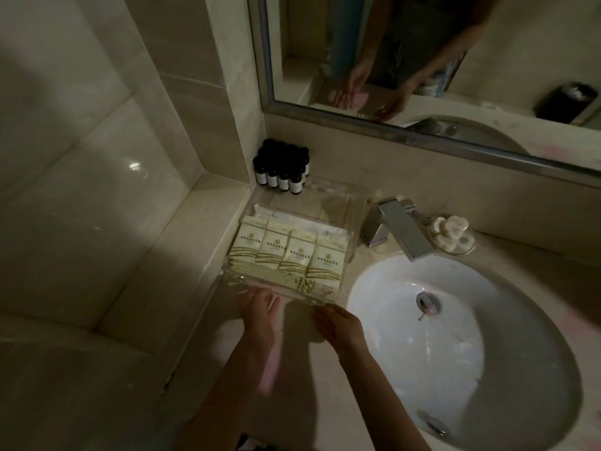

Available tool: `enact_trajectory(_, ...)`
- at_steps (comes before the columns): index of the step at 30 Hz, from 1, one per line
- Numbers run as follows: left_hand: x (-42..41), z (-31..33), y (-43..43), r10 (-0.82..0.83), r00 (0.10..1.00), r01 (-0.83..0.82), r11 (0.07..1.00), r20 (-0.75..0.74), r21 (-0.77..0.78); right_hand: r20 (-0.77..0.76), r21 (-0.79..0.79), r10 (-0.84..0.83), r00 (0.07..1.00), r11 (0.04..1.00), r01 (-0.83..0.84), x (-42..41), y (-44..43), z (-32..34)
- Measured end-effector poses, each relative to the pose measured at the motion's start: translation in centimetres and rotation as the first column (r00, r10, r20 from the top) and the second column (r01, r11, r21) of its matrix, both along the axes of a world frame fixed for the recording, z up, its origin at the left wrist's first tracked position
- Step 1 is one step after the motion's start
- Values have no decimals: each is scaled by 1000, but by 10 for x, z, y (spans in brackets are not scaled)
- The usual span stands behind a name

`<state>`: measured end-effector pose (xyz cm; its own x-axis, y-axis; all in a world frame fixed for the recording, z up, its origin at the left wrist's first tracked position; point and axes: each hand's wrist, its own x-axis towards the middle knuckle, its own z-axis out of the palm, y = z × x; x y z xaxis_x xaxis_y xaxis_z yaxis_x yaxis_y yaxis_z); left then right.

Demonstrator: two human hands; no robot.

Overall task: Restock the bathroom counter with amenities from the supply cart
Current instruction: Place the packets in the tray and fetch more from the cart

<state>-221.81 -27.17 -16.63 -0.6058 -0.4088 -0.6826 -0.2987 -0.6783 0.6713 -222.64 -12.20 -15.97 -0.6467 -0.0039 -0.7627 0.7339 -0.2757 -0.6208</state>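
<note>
Tray: a clear plastic tray stands on the tabletop; every place below is told from it.
Amenity packets: four cream packets with gold print stand side by side in a row inside the tray, in its near half.
Thin sachets: flat striped sachets lie in the tray in front of that row, against its near wall.
Far half of the tray: bare see-through floor, with some pale flat wrappers just behind the row.
Left hand: the left hand lies at the tray's near edge, towards its left end; its fingers are straight and spread a little, tips touching the near wall, holding nothing.
Right hand: the right hand is at the tray's near right corner, back upward; its fingers are almost straight, tips against the corner, nothing held.
Small bottles: a cluster of dark bottles with pale labels stands just behind the tray's far left corner.
Faucet: a square metal faucet stands just right of the tray.
Soap dish: a dish of round pale soaps, beyond the faucet.
Sink: a white basin, right of the tray.
Mirror: the mirror hangs above and behind the tray.
</note>
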Motion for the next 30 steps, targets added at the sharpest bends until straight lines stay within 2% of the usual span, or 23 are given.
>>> enact_trajectory(3,-2,6,-2,67,998,-67,997,11,32,-6,12,-8,1000,1000,8,0,-3,2)
enact_trajectory(13,-7,25,11,38,999,-39,998,-29,-39,-31,-29,-76,997,997,75,-10,2,8)
enact_trajectory(30,-63,18,-1,93,995,-95,992,25,83,-66,-28,-71,995,997,70,-53,0,11)
